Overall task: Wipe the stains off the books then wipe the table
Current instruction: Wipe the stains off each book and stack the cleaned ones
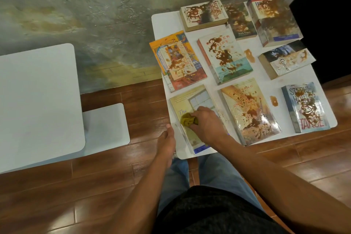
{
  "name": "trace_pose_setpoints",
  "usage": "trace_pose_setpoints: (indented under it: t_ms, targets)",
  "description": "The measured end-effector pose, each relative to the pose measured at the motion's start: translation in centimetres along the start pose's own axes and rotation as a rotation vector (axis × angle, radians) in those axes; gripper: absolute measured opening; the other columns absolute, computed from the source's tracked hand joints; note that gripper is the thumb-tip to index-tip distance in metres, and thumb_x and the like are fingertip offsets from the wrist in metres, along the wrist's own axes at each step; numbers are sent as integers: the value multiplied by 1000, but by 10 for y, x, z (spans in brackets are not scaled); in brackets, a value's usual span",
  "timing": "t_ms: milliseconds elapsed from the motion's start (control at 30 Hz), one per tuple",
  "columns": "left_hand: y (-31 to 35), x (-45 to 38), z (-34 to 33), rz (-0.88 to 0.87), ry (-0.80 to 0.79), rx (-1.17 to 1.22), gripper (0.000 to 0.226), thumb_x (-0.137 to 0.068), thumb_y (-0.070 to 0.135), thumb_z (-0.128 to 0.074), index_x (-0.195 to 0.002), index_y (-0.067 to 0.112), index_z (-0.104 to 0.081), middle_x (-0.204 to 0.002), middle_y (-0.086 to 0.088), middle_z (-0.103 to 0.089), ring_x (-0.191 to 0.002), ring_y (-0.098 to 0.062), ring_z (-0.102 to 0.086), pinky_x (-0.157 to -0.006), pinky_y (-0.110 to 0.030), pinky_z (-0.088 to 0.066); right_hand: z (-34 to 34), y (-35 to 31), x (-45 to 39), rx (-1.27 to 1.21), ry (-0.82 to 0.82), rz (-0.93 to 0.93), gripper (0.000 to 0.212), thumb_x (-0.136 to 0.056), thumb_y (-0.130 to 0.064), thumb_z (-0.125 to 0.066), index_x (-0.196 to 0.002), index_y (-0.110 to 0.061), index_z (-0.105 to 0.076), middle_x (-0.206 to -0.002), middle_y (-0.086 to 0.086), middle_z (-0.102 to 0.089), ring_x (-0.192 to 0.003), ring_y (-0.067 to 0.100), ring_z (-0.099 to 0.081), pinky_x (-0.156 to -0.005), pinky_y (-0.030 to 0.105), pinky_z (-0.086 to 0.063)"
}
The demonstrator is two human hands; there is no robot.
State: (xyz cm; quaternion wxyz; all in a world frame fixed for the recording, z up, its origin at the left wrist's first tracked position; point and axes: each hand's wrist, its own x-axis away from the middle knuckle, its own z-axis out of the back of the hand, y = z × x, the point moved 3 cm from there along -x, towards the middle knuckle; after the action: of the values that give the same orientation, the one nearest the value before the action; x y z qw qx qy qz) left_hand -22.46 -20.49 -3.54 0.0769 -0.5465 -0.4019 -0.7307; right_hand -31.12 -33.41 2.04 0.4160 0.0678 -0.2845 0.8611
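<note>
On the near left corner of the white table [165,23], a crumpled yellow cloth [188,119] is clenched in the right hand [206,124] and pressed onto the cover of a pale yellow book [187,104]. That cover is seen to be mostly clean around the cloth. The left hand [167,141] is laid with fingers loose along the table's left edge, just beside the book; nothing is grasped in it. To the right of the pale yellow book, a book with a hand on its cover [248,110] is spattered with brown stains, and further right a grey book [305,106] is stained down its middle. A small brown blot [273,100] is seen on the bare table between these two. In the middle row, an orange book [177,62], a white and teal book [225,56] and a thick book [284,59] are all marked with brown. Along the far edge, three more stained books are laid, among them a thick cream one [204,14]. Well to the left, a second white table [38,100] stands on the wooden floor [95,186].
</note>
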Motion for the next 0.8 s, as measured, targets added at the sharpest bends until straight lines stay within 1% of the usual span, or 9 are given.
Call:
trace_pose_setpoints:
  t_ms: [100,167,233,333,433,500,567,667,800]
  targets:
    - [-2,0,1,16,4,-17,45,-103,57,-31,-116,22,-55,-96,5,-62,-78,-9,-59,-57,-24,-43,3,-5,-16,34,23,-21,27,-87,-28,-71,-110,-14,-70,-91,-4,-46,-84,17,-52,-68,30,-45]
    - [-1,0,0,9,7,-44,50,-102,59,-37,-119,18,-59,-96,6,-65,-83,-12,-63,-57,-24,-45,8,-7,-25,42,35,-30,28,-87,-29,-71,-110,-13,-71,-92,-2,-47,-87,20,-55,-68,30,-46]
    - [-2,-2,-1,0,24,-79,49,-98,59,-48,-121,18,-61,-98,5,-66,-83,-12,-63,-55,-22,-45,10,-7,-31,40,36,-56,29,-87,-31,-72,-108,-12,-71,-95,1,-52,-88,22,-57,-68,28,-44]
    - [-1,-2,-3,6,57,-103,44,-93,56,-59,-113,18,-63,-100,4,-68,-78,-11,-64,-50,-19,-46,10,-6,-27,41,15,-88,33,-87,-31,-73,-114,-12,-69,-106,6,-58,-91,22,-59,-71,29,-47]
    - [-3,-9,-4,53,74,-34,45,-88,62,-64,-104,19,-67,-104,-2,-73,-88,-21,-70,-69,-34,-59,3,-2,-8,30,-5,-77,32,-87,-33,-73,-111,-11,-70,-103,5,-59,-88,20,-59,-71,29,-49]
    - [-3,-12,-5,72,67,-26,47,-83,66,-66,-100,22,-67,-100,-2,-74,-89,-24,-72,-78,-40,-61,-1,4,9,18,-22,-73,30,-86,-34,-74,-108,-14,-71,-102,3,-60,-85,17,-59,-71,26,-49]
    - [-1,-13,-7,77,46,-24,51,-78,70,-68,-99,24,-67,-98,-1,-76,-88,-23,-73,-80,-41,-62,-4,13,25,7,-59,-77,26,-85,-30,-74,-107,-15,-72,-96,-1,-56,-85,16,-58,-70,26,-48]
    - [0,-14,-10,95,32,-32,52,-76,70,-70,-95,23,-62,-98,-1,-75,-89,-24,-73,-81,-44,-62,-9,23,46,-5,-118,-66,23,-84,-26,-74,-104,-14,-73,-89,-5,-47,-85,16,-54,-68,24,-37]
    - [1,-15,-10,100,25,-28,54,-76,69,-72,-97,20,-63,-99,-3,-76,-87,-25,-73,-76,-42,-62,-16,29,66,-23,-145,-83,23,-83,-24,-73,-103,-14,-71,-92,-5,-47,-90,19,-56,-71,35,-50]
